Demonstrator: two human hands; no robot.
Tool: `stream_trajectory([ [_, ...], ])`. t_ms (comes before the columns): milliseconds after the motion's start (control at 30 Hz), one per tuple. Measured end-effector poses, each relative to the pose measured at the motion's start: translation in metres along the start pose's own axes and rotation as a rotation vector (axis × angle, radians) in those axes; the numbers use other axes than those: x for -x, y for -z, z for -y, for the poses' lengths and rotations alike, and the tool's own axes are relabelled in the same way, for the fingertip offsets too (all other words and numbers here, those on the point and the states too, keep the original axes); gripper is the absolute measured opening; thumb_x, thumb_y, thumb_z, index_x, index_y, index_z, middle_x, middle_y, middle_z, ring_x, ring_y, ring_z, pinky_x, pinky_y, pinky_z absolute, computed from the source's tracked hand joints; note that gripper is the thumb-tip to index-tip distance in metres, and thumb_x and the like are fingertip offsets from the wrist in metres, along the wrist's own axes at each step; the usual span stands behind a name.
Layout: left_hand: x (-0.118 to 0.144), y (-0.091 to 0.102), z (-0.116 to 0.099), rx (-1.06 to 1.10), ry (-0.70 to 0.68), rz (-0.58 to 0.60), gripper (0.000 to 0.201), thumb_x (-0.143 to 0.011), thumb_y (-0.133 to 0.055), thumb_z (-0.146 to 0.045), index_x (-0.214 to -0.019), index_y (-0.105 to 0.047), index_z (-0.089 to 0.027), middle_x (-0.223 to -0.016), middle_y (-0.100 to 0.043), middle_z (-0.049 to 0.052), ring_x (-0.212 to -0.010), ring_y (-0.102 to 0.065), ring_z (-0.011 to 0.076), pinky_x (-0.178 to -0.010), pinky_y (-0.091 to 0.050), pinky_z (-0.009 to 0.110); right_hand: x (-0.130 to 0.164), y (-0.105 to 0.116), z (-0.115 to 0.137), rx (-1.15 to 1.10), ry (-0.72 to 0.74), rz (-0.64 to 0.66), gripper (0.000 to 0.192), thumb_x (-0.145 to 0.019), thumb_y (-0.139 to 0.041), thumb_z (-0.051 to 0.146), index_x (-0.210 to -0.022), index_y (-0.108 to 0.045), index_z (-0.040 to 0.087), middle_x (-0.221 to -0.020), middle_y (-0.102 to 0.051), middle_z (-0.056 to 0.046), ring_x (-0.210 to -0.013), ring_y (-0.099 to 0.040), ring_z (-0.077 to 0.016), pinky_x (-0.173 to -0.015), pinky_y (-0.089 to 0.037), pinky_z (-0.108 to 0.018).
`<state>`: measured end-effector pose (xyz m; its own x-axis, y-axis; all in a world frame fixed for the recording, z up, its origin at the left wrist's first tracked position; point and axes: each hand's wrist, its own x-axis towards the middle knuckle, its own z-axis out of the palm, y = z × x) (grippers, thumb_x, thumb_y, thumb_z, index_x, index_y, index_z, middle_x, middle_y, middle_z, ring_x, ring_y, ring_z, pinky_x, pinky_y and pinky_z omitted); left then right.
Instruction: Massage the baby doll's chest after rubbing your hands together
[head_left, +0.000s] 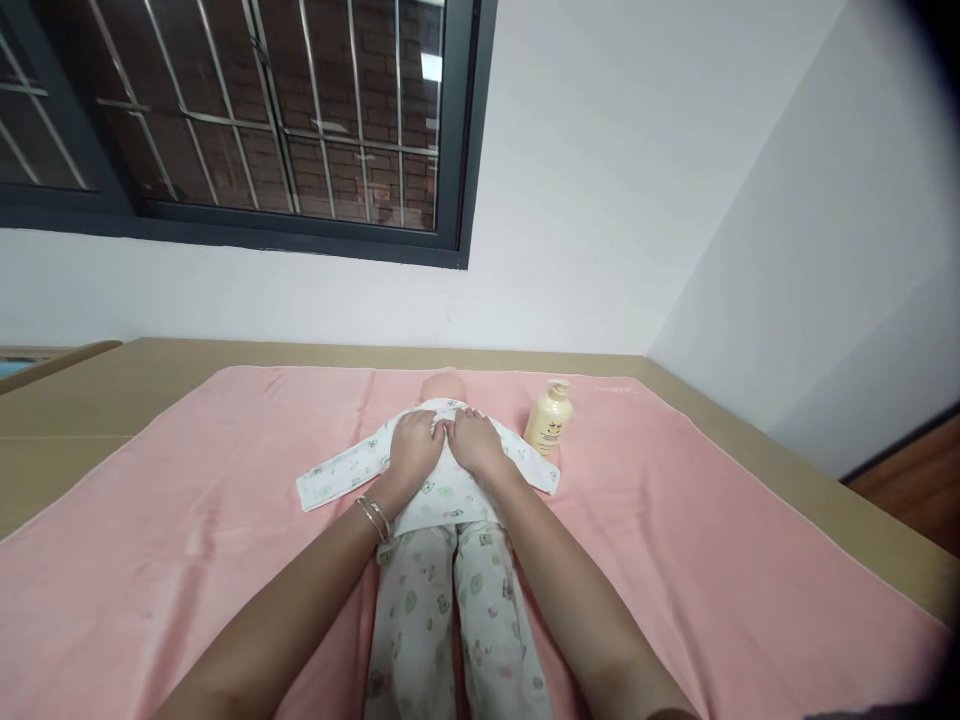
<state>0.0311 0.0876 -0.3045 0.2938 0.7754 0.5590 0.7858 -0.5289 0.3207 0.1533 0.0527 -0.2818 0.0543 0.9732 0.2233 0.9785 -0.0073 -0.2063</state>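
Frame centre: left hand (415,445) and right hand (476,440), flat on patterned top (452,497), grasping nothing. Right of centre: 1 pump bottle (550,420); I judge an outward right-hand sweep could topple it.

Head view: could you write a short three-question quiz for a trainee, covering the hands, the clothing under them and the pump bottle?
1. Multiple choice: What do the left hand and right hand both rest on?
A) the window frame
B) the white printed top
C) the wall

2. True or false: The pump bottle stands upright on the pink cloth, touched by neither hand.

3. Fill in the blank: The shiny bangles are worn on the same side as the ____ hand.

Key: 1. B; 2. True; 3. left
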Motion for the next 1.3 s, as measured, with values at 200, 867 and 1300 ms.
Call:
stream_trajectory([
  [200,0.001,0.000,-0.002,0.022,0.001,0.016,0.032,-0.090,-0.042,-0.026,-0.107,-0.066,-0.013,-0.109,-0.069,0.013,-0.105,-0.060,0.0275,-0.098,-0.044,0.039,0.003,0.000,0.003,-0.041,-0.050,0.027,0.047,-0.101,-0.025,0.035,-0.129,-0.047,0.006,-0.137,-0.046,-0.023,-0.129,-0.040,-0.0304,-0.105,-0.029,-0.044],
  [867,-0.049,0.022,-0.126,1.315,0.497,0.177,0.045,-0.093,-0.036,-0.040,-0.130,-0.044,-0.016,-0.137,-0.050,0.013,-0.129,-0.048,0.0189,-0.111,-0.039,0.035,0.049,0.134,-0.114,-0.413,-0.122,-0.169,0.046,-0.095,-0.034,0.026,-0.137,-0.046,0.010,-0.143,-0.044,-0.015,-0.135,-0.037,-0.0261,-0.106,-0.035,-0.038],
  [1300,-0.064,0.005,-0.170,1.859,0.926,0.511,0.061,-0.095,-0.027,-0.044,-0.139,-0.032,-0.002,-0.130,-0.052,0.025,-0.113,-0.061,0.0253,-0.087,-0.056,0.035,0.026,0.106,-0.119,-0.325,-0.146,-0.092,0.052,-0.088,-0.037,0.013,-0.140,-0.039,0.004,-0.141,-0.044,-0.020,-0.131,-0.042,-0.0250,-0.103,-0.036,-0.032],
])
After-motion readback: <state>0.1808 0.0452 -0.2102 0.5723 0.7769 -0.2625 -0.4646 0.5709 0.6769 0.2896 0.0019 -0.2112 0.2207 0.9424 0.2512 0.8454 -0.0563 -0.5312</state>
